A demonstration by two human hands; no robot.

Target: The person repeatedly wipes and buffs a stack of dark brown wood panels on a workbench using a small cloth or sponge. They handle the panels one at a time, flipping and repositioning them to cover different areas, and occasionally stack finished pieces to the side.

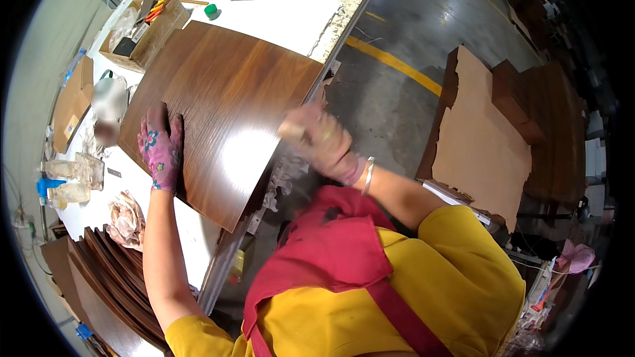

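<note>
Red apron [324, 244] and yellow shirt [456, 264] sit closest, with both arms reaching past them. My left hand [161, 149], in a flowered pink glove, rests palm down near the left edge of the brown panel [218, 99], fingers slightly spread, gripping nothing. My right hand [319, 133] is blurred by the panel's right edge; it looks curled, but I cannot tell whether it holds anything or touches the wood.

The panel lies flat on the white table [281, 10]. I judge it stiff and moderately heavy, its shiny face likely slippery under a glove and easy to scratch. I'd take it by two opposite edges, minding the corners, which could chip.

Its right side runs close along the table's edge, and the floor [403, 16] beyond gives room that way. Leftward is tighter: a box [152, 39] of tools just beside the far left corner, then bottles [69, 192] and crumpled paper [126, 219]. Curved boards [109, 274] stand stacked at lower left; a cardboard-topped stack [479, 139] is well apart on the right.
</note>
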